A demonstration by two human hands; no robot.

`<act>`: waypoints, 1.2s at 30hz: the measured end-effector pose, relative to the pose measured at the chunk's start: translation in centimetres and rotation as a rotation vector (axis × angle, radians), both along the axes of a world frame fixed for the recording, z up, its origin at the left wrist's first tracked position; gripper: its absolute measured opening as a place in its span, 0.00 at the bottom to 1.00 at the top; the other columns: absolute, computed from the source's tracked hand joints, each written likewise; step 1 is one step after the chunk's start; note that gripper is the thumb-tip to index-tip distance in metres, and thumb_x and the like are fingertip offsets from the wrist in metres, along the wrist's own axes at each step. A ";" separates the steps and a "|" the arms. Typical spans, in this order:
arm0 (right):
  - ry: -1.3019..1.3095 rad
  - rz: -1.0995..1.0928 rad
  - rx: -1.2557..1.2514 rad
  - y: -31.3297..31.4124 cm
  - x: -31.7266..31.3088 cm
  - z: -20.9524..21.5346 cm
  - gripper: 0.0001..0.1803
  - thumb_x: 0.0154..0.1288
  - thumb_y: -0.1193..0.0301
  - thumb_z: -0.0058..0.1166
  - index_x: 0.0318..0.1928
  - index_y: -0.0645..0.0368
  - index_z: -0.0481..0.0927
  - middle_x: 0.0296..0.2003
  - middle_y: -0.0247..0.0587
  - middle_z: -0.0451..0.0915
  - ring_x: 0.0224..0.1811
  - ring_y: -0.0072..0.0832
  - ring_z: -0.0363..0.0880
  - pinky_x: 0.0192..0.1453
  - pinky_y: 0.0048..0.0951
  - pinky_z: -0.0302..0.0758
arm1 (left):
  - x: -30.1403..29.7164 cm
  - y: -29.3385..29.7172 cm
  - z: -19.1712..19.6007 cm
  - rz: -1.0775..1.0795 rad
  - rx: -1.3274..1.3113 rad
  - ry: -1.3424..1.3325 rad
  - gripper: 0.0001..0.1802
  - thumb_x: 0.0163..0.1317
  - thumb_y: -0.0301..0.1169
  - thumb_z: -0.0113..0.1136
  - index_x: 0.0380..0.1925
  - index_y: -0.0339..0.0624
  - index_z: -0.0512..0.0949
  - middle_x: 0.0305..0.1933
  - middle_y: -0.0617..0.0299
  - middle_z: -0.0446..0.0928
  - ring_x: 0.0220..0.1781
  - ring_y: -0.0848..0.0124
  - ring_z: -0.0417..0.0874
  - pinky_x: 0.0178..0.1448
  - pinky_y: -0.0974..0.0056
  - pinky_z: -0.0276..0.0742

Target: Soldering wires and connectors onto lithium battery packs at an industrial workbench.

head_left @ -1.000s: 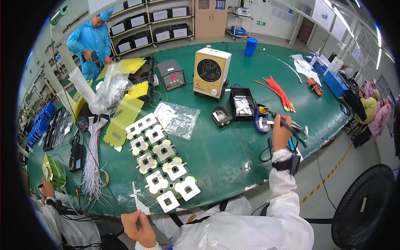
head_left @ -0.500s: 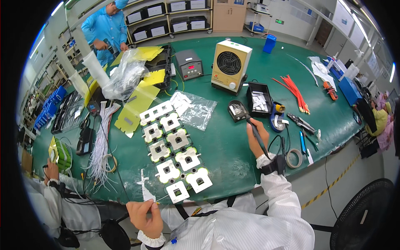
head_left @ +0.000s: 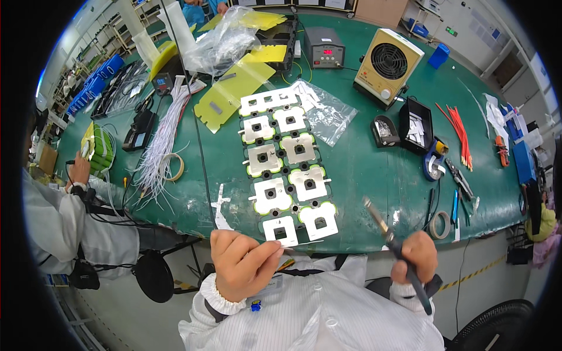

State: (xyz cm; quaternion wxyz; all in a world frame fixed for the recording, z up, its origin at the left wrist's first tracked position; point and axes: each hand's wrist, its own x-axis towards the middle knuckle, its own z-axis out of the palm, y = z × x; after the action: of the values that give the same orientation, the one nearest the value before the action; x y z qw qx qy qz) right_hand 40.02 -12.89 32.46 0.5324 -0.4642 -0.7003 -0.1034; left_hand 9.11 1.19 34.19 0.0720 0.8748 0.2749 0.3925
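Down at the near edge of a green table (head_left: 363, 169), a person in a white coat is working with both hands. Their left hand (head_left: 243, 263) is curling its fingers shut, pinching a thin wire (head_left: 304, 244) between thumb and fingertips; the wire is pointing right, toward the near end of a battery pack (head_left: 287, 164). Their right hand (head_left: 415, 254) is closing in a fist around a soldering iron (head_left: 389, 237), gripping its dark handle, with the metal tip slanting up and to the left, just beside the pack's near right corner and not touching it.

The pack is lying in the middle of the table, running from near to far: two rows of square white plates with dark holes and pale green rims. A white paper scrap (head_left: 221, 206) is lying to its left at the table's near edge.

Farther off, a beige fan box (head_left: 388, 67) is standing at the far right, with a grey meter (head_left: 323, 48) to its left. Yellow sheets (head_left: 234, 88) and a clear bag (head_left: 321, 108) are lying far of the pack. White wires (head_left: 161, 146) and a tape ring (head_left: 174, 168) are lying to the left. A second tape roll (head_left: 439, 224) is sitting near the right hand. Another person in white is sitting at the far left, their hand (head_left: 78, 169) resting by green cells (head_left: 99, 146).
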 end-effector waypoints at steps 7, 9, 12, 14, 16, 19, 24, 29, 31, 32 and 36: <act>0.104 0.103 -0.149 -1.3 -4.2 0.8 0.08 0.54 0.77 0.65 0.35 0.64 0.82 0.21 0.35 0.76 0.19 0.27 0.74 0.22 0.28 0.68 | 0.8 0.6 -0.3 0.015 0.010 -0.016 0.13 0.43 0.26 0.75 0.31 0.52 0.85 0.24 0.73 0.68 0.32 0.68 0.68 0.42 0.60 0.59; 0.092 0.097 -0.221 -1.4 -4.3 1.5 0.08 0.52 0.78 0.66 0.36 0.64 0.84 0.21 0.34 0.76 0.19 0.27 0.74 0.22 0.28 0.67 | 0.7 0.5 -0.4 0.010 0.007 -0.014 0.13 0.43 0.26 0.74 0.31 0.52 0.85 0.24 0.73 0.67 0.32 0.68 0.68 0.43 0.60 0.59; 0.037 0.084 -0.283 -1.2 -4.4 1.7 0.09 0.51 0.79 0.67 0.36 0.62 0.84 0.21 0.33 0.77 0.19 0.27 0.74 0.22 0.28 0.67 | 0.7 0.4 -0.5 0.013 0.012 -0.014 0.12 0.43 0.26 0.75 0.31 0.52 0.85 0.24 0.73 0.67 0.32 0.68 0.68 0.43 0.60 0.59; 0.070 0.090 -0.269 -1.1 -4.6 1.5 0.11 0.50 0.80 0.67 0.37 0.61 0.84 0.22 0.33 0.78 0.19 0.27 0.74 0.22 0.28 0.68 | 0.7 0.3 -0.6 0.011 0.007 -0.013 0.12 0.44 0.26 0.75 0.31 0.51 0.85 0.24 0.73 0.67 0.31 0.68 0.68 0.43 0.60 0.58; 0.071 0.087 -0.227 -0.8 -4.9 1.2 0.09 0.51 0.79 0.66 0.35 0.64 0.84 0.21 0.34 0.76 0.18 0.27 0.73 0.21 0.27 0.66 | 0.9 0.3 -0.6 0.007 0.001 -0.012 0.12 0.44 0.26 0.75 0.31 0.51 0.85 0.24 0.73 0.67 0.31 0.68 0.68 0.42 0.60 0.58; 0.077 0.087 -0.182 -0.6 -5.0 0.7 0.08 0.51 0.79 0.64 0.34 0.66 0.84 0.20 0.35 0.75 0.17 0.26 0.71 0.20 0.27 0.64 | 1.0 0.2 -0.6 0.002 -0.002 -0.002 0.11 0.45 0.27 0.74 0.31 0.51 0.85 0.24 0.72 0.66 0.31 0.68 0.68 0.42 0.60 0.59; 0.075 0.098 -0.214 -0.7 -5.0 0.9 0.08 0.51 0.80 0.65 0.34 0.66 0.84 0.21 0.36 0.76 0.18 0.26 0.72 0.21 0.27 0.65 | 1.3 0.3 -0.7 -0.010 -0.010 -0.016 0.12 0.43 0.24 0.75 0.30 0.49 0.85 0.23 0.70 0.69 0.31 0.67 0.68 0.41 0.59 0.58; 0.058 0.081 -0.269 -1.1 -4.9 0.9 0.13 0.48 0.82 0.68 0.38 0.61 0.85 0.24 0.33 0.78 0.21 0.27 0.75 0.23 0.28 0.70 | 1.5 0.3 -0.8 -0.005 0.000 -0.018 0.12 0.43 0.25 0.75 0.30 0.49 0.85 0.23 0.71 0.69 0.30 0.68 0.68 0.41 0.59 0.58; 0.061 0.084 -0.272 -1.2 -4.9 0.9 0.14 0.48 0.82 0.68 0.38 0.62 0.85 0.24 0.33 0.78 0.21 0.27 0.75 0.23 0.28 0.69 | 1.6 0.3 -0.7 -0.006 0.004 -0.015 0.12 0.43 0.25 0.75 0.29 0.49 0.85 0.23 0.71 0.69 0.30 0.68 0.68 0.41 0.59 0.57; 0.064 0.086 -0.275 -1.2 -4.8 0.9 0.14 0.48 0.82 0.68 0.38 0.62 0.85 0.24 0.33 0.78 0.21 0.27 0.75 0.23 0.28 0.69 | 1.6 0.3 -0.7 -0.005 0.006 -0.014 0.12 0.43 0.25 0.75 0.30 0.49 0.85 0.23 0.71 0.69 0.30 0.68 0.68 0.41 0.59 0.57; 0.070 0.084 -0.271 -1.1 -4.9 0.9 0.14 0.48 0.82 0.68 0.38 0.62 0.85 0.24 0.33 0.79 0.21 0.27 0.75 0.23 0.28 0.69 | 1.7 0.2 -0.6 -0.005 0.009 -0.014 0.12 0.43 0.24 0.74 0.30 0.49 0.85 0.23 0.72 0.69 0.30 0.68 0.68 0.41 0.59 0.57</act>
State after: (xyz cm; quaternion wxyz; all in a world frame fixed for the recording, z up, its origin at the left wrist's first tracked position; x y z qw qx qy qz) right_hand 35.10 -13.98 33.36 0.4928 -0.5054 -0.7076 0.0308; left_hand 10.85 1.38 33.59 0.0709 0.8730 0.2702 0.3999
